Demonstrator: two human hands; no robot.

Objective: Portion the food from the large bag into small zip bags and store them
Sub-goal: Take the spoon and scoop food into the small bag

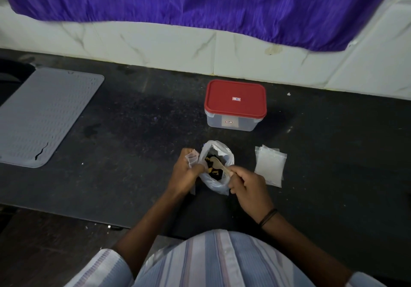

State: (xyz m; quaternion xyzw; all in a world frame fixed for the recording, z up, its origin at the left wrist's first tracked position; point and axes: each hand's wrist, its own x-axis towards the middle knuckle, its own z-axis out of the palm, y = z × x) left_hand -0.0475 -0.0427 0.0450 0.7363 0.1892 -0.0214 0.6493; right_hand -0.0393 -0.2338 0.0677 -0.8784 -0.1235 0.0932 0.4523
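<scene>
The food inside the large translucent white plastic bag, at the lower centre of the frame, is hard to make out: only dark pieces with a few yellow-orange bits show through its open mouth, and what they are cannot be told. The bowl of the pale wooden spoon lies among them, and the end of its handle is hidden inside the right hand. The small clear zip bag is mostly covered by the left hand, so only its crumpled top shows just left of the large bag; whether it is open cannot be told. The contents of the clear plastic box with a red lid, above the bag near the marble-patterned wall, do not show. The grey ribbed mat is cut off at the left edge.

Both forearms reach up from the bottom of the frame over the black countertop. The left hand's fingers are curled round the small zip bag and its thumb side touches the large bag's rim. The right hand's fingers are curled round the spoon handle, knuckles up, a dark band on the wrist. A stack of flat clear zip bags lies just right of the right hand.
</scene>
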